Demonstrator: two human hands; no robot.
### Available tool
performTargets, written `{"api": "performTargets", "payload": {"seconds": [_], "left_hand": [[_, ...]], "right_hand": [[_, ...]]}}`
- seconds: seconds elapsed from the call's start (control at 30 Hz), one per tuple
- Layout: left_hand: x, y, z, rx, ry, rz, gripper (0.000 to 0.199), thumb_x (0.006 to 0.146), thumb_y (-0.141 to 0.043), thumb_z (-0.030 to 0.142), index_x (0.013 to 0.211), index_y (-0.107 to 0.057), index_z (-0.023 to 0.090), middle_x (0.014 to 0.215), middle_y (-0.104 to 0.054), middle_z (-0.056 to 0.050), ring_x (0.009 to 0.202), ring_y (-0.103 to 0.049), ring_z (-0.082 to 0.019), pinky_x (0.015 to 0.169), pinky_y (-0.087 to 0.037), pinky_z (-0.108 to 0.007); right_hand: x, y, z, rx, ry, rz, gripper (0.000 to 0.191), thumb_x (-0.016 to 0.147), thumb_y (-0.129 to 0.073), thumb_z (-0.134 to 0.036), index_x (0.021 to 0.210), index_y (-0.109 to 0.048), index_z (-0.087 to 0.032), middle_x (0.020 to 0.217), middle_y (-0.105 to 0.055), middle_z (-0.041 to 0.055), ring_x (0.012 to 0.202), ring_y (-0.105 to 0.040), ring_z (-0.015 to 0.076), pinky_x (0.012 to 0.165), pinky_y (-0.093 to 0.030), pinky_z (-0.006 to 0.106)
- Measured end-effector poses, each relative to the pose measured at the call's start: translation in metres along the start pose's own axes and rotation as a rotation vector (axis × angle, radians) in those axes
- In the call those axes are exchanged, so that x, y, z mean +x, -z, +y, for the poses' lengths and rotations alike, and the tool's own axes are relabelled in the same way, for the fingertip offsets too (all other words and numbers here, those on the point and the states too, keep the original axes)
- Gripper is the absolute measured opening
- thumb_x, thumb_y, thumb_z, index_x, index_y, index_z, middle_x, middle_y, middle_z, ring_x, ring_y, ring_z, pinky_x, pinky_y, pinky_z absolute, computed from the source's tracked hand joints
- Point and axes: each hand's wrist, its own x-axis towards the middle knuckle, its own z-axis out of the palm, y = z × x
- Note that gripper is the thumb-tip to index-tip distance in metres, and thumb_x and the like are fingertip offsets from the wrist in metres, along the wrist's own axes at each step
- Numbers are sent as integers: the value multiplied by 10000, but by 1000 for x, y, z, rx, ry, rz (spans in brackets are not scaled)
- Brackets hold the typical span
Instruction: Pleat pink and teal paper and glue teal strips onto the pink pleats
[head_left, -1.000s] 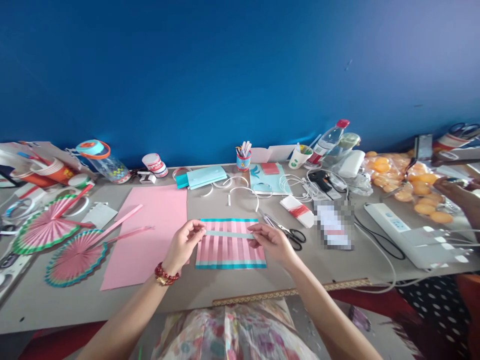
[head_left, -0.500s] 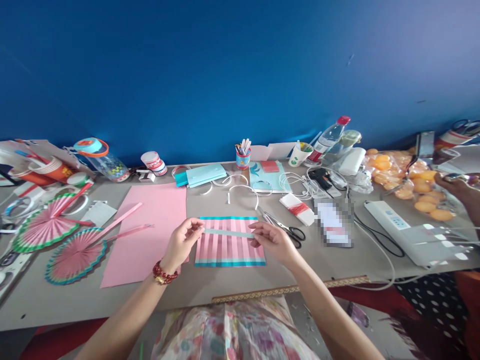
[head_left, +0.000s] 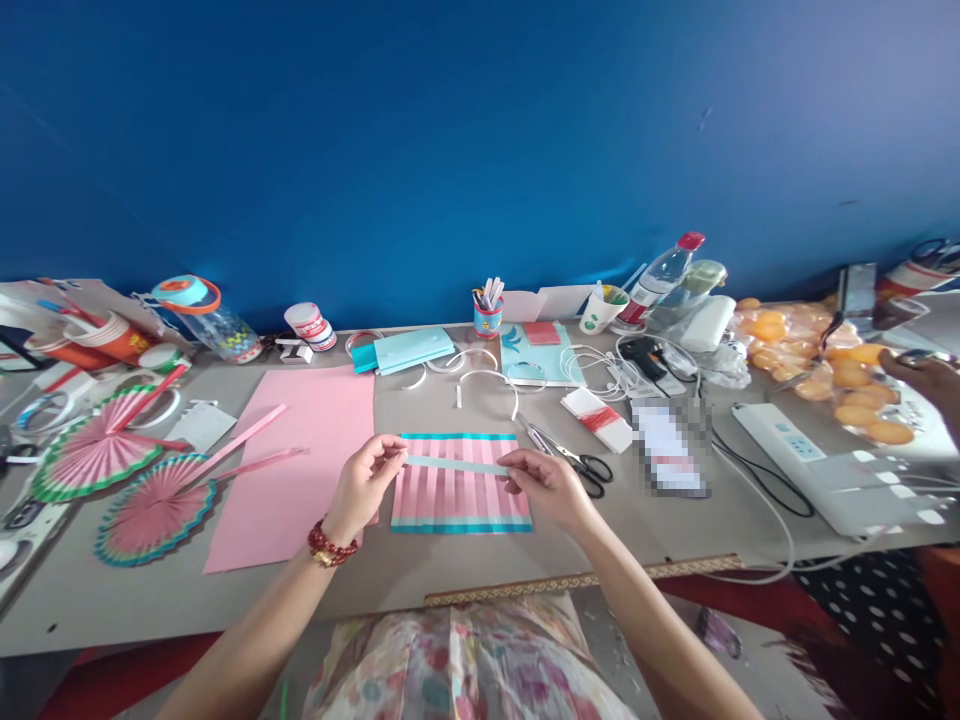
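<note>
A narrow pale blue paper strip is stretched between my two hands. My left hand pinches its left end, and my right hand pinches the right end. Below the strip lies a pleated pink sheet with blue bands along its top and bottom edges. Whether the strip touches the sheet I cannot tell. A large pink paper lies left of the sheet, partly behind my left hand. Black-handled scissors rest just beyond my right hand.
Two folded paper fans, one green-edged and one blue-edged, lie at the left. A phone, a white power strip and cables sit right. Bottles and cups line the wall. Another person's hand is at the far right.
My hands and the strip are nearly where they were. My right fingers have closed slightly on the strip's end. The view has shifted very little.
</note>
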Motion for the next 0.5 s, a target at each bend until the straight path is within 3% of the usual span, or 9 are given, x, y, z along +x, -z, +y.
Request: {"api": "performTargets", "payload": {"seconds": [0.5], "left_hand": [[9, 4, -2, 256, -156, -21, 152, 928, -508, 342, 916, -616, 236, 931, -695, -26, 866, -655, -179, 793, -517, -286]], "right_hand": [[12, -4, 9, -156, 56, 70, 193, 834, -514, -248, 938, -673, -219, 796, -692, 16, 701, -704, 170, 666, -554, 279]]}}
